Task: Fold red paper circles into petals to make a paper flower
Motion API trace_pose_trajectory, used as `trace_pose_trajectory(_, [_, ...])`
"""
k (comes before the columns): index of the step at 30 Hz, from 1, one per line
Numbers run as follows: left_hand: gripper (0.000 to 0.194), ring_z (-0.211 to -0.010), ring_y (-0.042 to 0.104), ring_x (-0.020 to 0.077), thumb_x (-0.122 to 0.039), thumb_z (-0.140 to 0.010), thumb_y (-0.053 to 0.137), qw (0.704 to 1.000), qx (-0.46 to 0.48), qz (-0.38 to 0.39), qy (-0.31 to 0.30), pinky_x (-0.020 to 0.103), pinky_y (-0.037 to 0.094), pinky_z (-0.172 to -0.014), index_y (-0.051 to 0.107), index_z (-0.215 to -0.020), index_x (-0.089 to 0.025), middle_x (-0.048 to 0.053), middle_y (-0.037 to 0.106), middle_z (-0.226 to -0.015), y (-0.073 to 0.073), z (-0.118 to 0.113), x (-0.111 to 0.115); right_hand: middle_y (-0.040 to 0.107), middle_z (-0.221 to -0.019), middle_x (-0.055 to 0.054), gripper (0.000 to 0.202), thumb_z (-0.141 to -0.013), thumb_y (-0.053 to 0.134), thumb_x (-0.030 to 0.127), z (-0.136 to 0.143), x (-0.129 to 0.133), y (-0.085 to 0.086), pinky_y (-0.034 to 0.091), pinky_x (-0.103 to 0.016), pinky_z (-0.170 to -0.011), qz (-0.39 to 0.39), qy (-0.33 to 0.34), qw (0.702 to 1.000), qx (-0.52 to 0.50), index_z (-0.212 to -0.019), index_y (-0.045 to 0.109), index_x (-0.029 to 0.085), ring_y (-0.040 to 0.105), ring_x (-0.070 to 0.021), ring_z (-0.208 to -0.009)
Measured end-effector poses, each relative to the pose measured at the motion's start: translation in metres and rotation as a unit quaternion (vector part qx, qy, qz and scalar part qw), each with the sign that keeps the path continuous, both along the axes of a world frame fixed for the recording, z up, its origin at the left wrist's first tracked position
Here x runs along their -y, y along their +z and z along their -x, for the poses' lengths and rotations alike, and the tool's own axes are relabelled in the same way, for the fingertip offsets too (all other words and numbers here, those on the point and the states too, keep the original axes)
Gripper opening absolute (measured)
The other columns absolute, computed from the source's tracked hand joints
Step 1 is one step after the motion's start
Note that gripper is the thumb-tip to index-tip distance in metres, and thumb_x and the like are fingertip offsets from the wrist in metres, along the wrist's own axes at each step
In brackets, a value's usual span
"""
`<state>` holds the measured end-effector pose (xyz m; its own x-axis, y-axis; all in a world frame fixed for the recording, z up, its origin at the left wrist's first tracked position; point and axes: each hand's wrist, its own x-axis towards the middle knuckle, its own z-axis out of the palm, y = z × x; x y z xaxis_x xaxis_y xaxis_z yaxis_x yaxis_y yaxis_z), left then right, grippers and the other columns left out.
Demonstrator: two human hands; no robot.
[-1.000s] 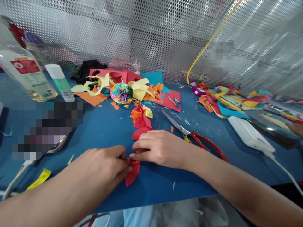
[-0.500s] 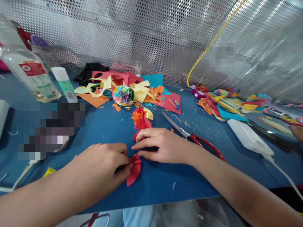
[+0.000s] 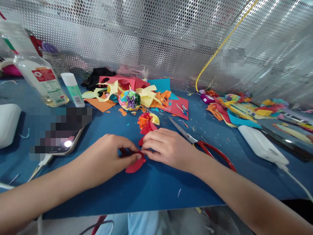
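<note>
Over the blue table, my left hand (image 3: pixel 116 153) pinches a red paper piece (image 3: pixel 134 167) with a curved edge between thumb and fingers. My right hand (image 3: pixel 167 145) meets it from the other side, fingertips closed on the paper's upper right end; the fingers partly hide the folds. Just beyond my right hand lie more red paper pieces (image 3: pixel 148 128), partly covered by it. Touching them are a small red and orange paper flower (image 3: pixel 143 120) and a yellow folded paper piece (image 3: pixel 154 119). Scissors with red handles (image 3: pixel 184 131) lie beside my right wrist.
A multicoloured paper ball (image 3: pixel 129 99) sits among paper offcuts (image 3: pixel 107 91) at the back. On the left are a glue stick (image 3: pixel 73 89), a clear bottle (image 3: pixel 46 78) and a phone (image 3: pixel 66 140) with a cable. A white power bank (image 3: pixel 262 143) lies right.
My left hand has moved up and right, bringing the red paper closer to my right hand. My right fingertips have closed onto the paper. The view has shifted slightly.
</note>
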<state>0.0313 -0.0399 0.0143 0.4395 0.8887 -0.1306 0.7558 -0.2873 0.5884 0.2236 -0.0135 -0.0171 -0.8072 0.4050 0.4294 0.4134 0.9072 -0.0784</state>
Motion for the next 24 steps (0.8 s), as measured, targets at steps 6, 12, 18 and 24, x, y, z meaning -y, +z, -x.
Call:
trace_pose_trajectory(6, [0.017, -0.065, 0.058, 0.0094, -0.021, -0.081, 0.054, 0.994, 0.038, -0.099, -0.013, 0.018, 0.042, -0.06, 0.071, -0.081, -0.018, 0.0, 0.068, -0.078, 0.002, 0.003, 0.002, 0.064, -0.089, -0.004, 0.013, -0.086, 0.052, 0.02, 0.003, 0.005, 0.002, 0.047, -0.024, -0.077, 0.062, -0.021, 0.99, -0.124, -0.088, 0.064, 0.015, 0.059, -0.0121, -0.083])
trace_pose_trajectory(12, [0.013, -0.068, 0.06, 0.0073, -0.017, -0.081, 0.057, 0.937, 0.12, -0.317, -0.079, 0.015, 0.046, -0.064, 0.07, -0.084, -0.017, 0.0, 0.068, -0.077, -0.014, 0.01, -0.002, 0.065, -0.088, -0.002, 0.011, -0.083, 0.057, 0.017, 0.003, 0.005, 0.0, 0.049, -0.019, -0.075, 0.101, -0.01, 0.973, -0.207, -0.089, 0.066, 0.015, 0.061, -0.0094, -0.081])
trace_pose_trajectory(18, [0.01, -0.068, 0.059, 0.0068, -0.013, -0.079, 0.059, 0.908, 0.133, -0.379, -0.121, 0.015, 0.046, -0.063, 0.068, -0.083, -0.017, 0.0, 0.068, -0.077, -0.02, 0.014, -0.003, 0.066, -0.092, -0.007, 0.014, -0.083, 0.056, 0.012, -0.001, 0.005, 0.002, 0.049, -0.02, -0.077, 0.101, 0.028, 0.975, -0.196, -0.092, 0.067, 0.011, 0.061, -0.0103, -0.084])
trace_pose_trajectory(24, [0.011, -0.062, 0.058, 0.0079, -0.011, -0.078, 0.058, 0.904, 0.141, -0.386, -0.121, 0.017, 0.046, -0.058, 0.067, -0.073, -0.014, 0.002, 0.067, -0.07, -0.014, 0.009, 0.003, 0.067, -0.086, -0.009, 0.012, -0.081, 0.057, 0.009, 0.004, 0.01, 0.005, 0.05, -0.02, -0.073, 0.099, 0.029, 0.973, -0.207, -0.087, 0.068, 0.008, 0.062, -0.0112, -0.079])
